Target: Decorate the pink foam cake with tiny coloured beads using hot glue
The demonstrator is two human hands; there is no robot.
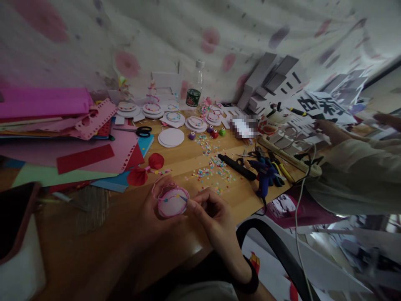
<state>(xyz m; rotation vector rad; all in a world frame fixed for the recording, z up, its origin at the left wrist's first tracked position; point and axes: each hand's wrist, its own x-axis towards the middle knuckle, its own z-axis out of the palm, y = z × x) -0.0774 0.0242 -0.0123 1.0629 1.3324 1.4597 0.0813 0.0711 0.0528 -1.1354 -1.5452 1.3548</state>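
Observation:
My left hand (153,213) holds a small white disc (173,203) with a pink cord rim around it and a pink loop rising at its far side. Against the disc's right edge, my right hand (208,209) pinches a thin, dark pointed item (182,198), too small to name. A few tiny blue and yellow pieces lie on the disc. Just beyond my hands sits a red petal-shaped piece (138,176). Colorful confetti bits (216,167) are scattered on the wooden table (175,161) ahead.
Stacked colored paper (44,146) and a phone (15,217) are on the left. Black scissors (143,131), decorated discs and a bottle (194,85) stand farther back. A blue glue gun (263,177) and pliers lie right, near another person's sleeve (354,167) and a hanging white cable (297,217).

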